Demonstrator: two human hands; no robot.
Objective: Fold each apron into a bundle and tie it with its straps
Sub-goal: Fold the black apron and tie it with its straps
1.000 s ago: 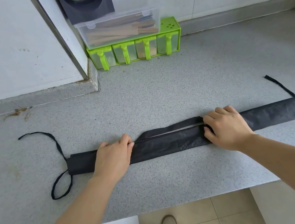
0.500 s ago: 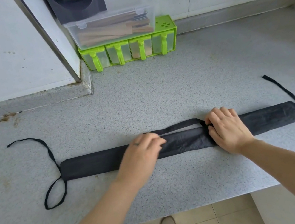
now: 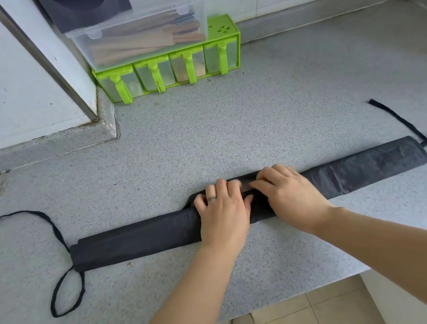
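the black apron (image 3: 134,238) is lying across the grey countertop (image 3: 229,130) near its front edge, already folded down into one long narrow strip. so the flat folding looks mostly done. still left, by my guess: turning that strip into a short bundle and tying it, since the left strap (image 3: 58,292) and right strap (image 3: 398,117) just trail loose off the ends. left hand (image 3: 222,211) and right hand (image 3: 290,197) sit side by side, touching, on the middle of the strip, fingers curled over its far edge. a second ago the left hand was way out toward the left end, now it's slid in next to the right. behind is a green spice rack (image 3: 223,28) with a clear box (image 3: 141,31) on top.
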